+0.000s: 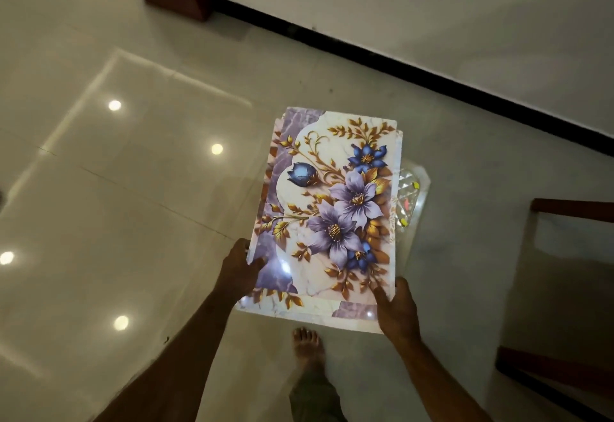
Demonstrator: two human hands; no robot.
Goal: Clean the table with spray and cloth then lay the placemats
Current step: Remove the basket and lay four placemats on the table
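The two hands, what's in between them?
In the head view, the flowery placemats span the gap: left hand grips one near corner, right hand the other.

Both bare arms reach forward. The left hand [240,268] grips the stack of placemats [327,209] at its near left edge; the right hand [397,310] grips the near right corner, thumb on top.
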